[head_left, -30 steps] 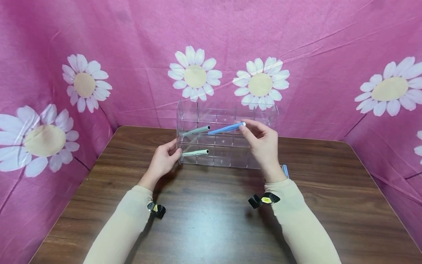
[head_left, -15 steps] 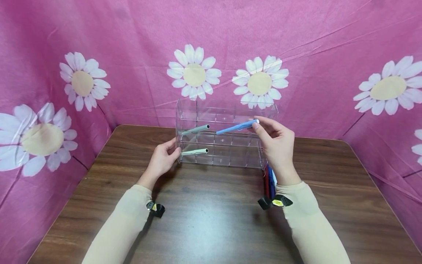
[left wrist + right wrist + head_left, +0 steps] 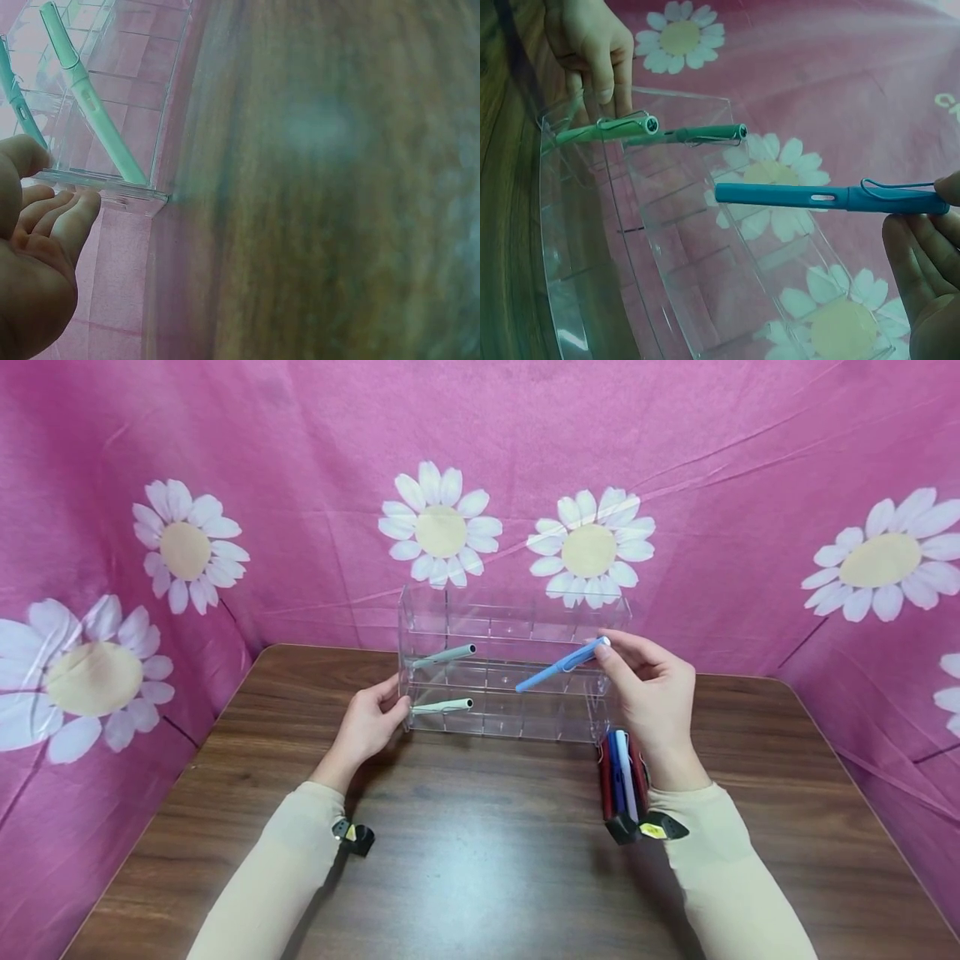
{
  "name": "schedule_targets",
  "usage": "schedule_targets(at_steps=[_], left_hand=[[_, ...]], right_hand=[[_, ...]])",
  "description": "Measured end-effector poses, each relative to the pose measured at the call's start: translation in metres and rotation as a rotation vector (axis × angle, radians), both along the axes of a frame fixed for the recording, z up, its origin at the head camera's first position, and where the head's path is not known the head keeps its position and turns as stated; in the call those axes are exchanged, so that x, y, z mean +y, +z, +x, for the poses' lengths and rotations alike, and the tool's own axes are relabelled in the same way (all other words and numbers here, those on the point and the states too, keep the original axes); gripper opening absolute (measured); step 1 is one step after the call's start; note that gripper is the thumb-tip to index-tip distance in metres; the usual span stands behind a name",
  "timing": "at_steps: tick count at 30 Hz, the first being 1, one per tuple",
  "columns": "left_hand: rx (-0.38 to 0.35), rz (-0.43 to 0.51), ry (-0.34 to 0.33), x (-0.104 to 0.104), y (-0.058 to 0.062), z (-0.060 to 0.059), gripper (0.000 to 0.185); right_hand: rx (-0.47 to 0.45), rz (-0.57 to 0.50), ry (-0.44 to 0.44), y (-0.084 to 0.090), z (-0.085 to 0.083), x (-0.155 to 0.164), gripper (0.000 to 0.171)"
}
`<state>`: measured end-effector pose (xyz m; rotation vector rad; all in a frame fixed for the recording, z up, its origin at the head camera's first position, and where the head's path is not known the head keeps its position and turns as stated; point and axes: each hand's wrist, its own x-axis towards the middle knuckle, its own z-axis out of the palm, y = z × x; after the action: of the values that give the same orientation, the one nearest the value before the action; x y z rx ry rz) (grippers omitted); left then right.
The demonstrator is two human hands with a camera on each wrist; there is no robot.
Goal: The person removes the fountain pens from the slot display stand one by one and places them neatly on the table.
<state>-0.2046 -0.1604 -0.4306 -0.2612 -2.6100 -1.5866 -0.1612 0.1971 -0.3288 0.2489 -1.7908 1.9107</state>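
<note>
Between the right hand's (image 3: 651,693) fingers (image 3: 611,662), a blue pen (image 3: 561,665) is pinched by its capped end, the free tip slanting down toward the front of a clear acrylic organiser (image 3: 513,664) on the bench (image 3: 480,860). The left hand (image 3: 367,727) steadies the organiser's left edge, fingers curled against its corner. With so light a pinch at the very end, I'd guess the pen could pivot or slip, or its tip catch a divider and nudge the case. Count: one blue pen in hand; two pale green pens (image 3: 447,654) in the left compartments, one above the other (image 3: 444,705); one organiser; several more pens, red, blue and white, lie just below the right wrist (image 3: 619,774), number unclear.
</note>
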Motion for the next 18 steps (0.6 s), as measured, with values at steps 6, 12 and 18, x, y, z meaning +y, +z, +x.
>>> schedule_targets(at_steps=[6, 12, 18], left_hand=[[0.000, -0.005, 0.002, 0.001, 0.000, 0.000, 0.050], [0.006, -0.020, 0.006, 0.001, 0.000, -0.001, 0.049], [-0.004, -0.025, 0.011, 0.001, 0.001, 0.000, 0.049]], right_hand=[[-0.013, 0.008, -0.028, -0.003, 0.004, 0.009, 0.024], [-0.042, 0.047, -0.062, -0.006, 0.009, 0.020, 0.023], [-0.089, 0.192, -0.096, -0.010, 0.014, 0.031, 0.024]])
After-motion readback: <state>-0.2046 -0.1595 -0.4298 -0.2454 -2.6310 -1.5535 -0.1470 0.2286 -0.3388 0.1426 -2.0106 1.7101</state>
